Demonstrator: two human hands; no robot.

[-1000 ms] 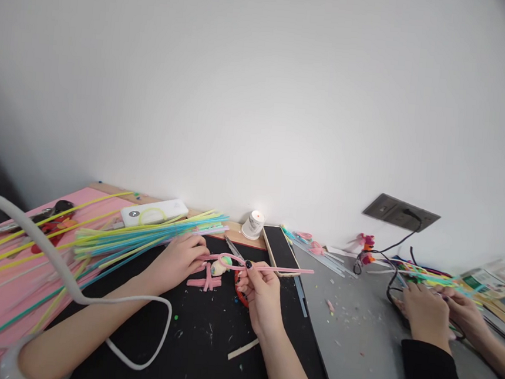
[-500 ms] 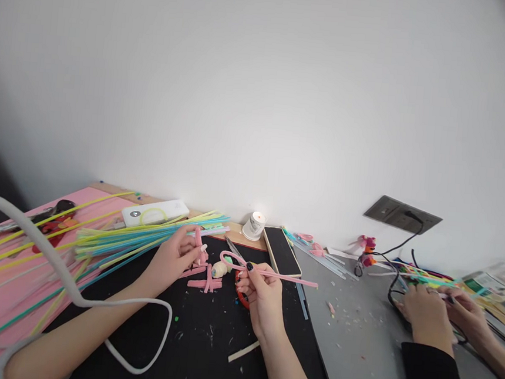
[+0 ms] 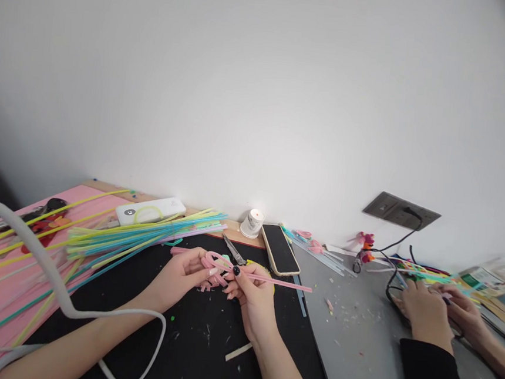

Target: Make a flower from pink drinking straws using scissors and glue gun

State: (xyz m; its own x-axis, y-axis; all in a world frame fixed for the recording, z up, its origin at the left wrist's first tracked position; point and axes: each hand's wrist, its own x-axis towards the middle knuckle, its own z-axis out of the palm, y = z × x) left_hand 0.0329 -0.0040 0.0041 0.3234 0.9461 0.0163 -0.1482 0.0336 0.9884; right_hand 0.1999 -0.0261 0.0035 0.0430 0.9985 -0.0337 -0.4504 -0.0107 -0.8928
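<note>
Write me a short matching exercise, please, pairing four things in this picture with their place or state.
1. pink strip
2. cup
3. phone
4. wall socket

A. dark screen facing up
B. black plug pushed into it
C. bent into a loop, held by the right hand
D. standing close to the wall

Pairs: 1-C; 2-D; 3-A; 4-B

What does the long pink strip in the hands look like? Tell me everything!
The long pink strip is thin, pale pink and looks bendy; what it's made of is hard to tell. It's bent into a narrow loop, with a straight tail stretching out to the right, tilting slightly down. The right hand pinches it where loop meets tail. The left hand is at the loop's other end; its grip is unclear.
</note>
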